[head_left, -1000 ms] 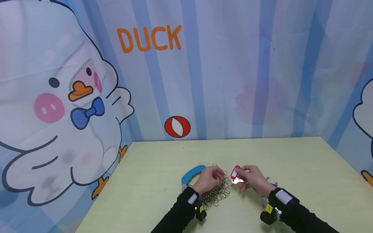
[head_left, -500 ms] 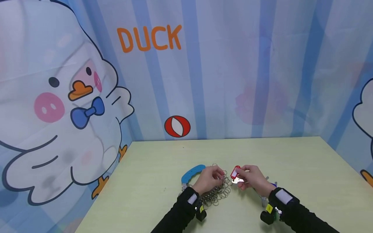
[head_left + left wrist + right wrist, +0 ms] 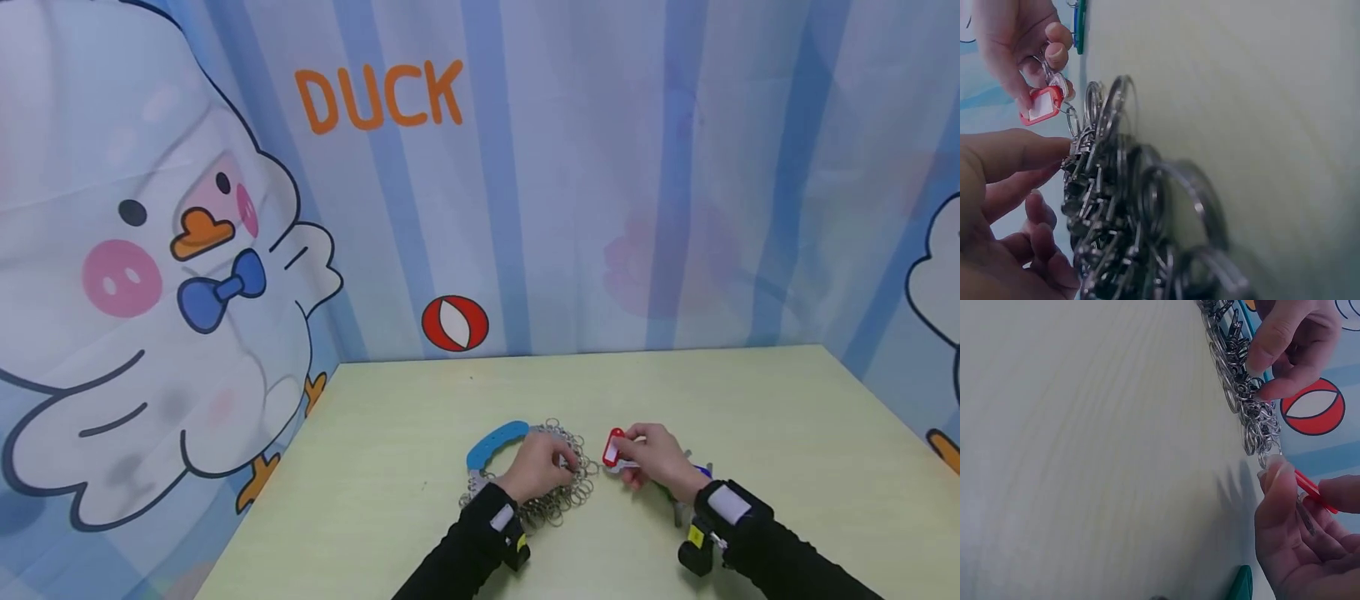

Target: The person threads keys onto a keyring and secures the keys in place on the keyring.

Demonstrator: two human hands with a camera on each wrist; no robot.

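Observation:
A large hoop with a blue curved handle (image 3: 495, 445) lies on the table, bearing a thick bunch of small metal rings (image 3: 564, 502). My left hand (image 3: 536, 468) is over the bunch, its thumb and index finger pinching at the rings on the right side. Just right of it, my right hand (image 3: 660, 457) pinches a red key tag (image 3: 612, 447) with a white label. A silver key (image 3: 1059, 81) hangs in the right fingers with the tag. In the left wrist view, the tag's thin ring meets the end of the bunch.
Beside and partly under my right wrist lie more keys with a blue tag (image 3: 703, 472) and a green tag (image 3: 1242, 584). The pale yellow table (image 3: 375, 500) backs onto a printed curtain (image 3: 570, 208). Cameras are strapped to both wrists.
My right hand has shifted slightly right with the red key tag, and the key has turned. The left hand stays at the rings. The head view has moved a little.

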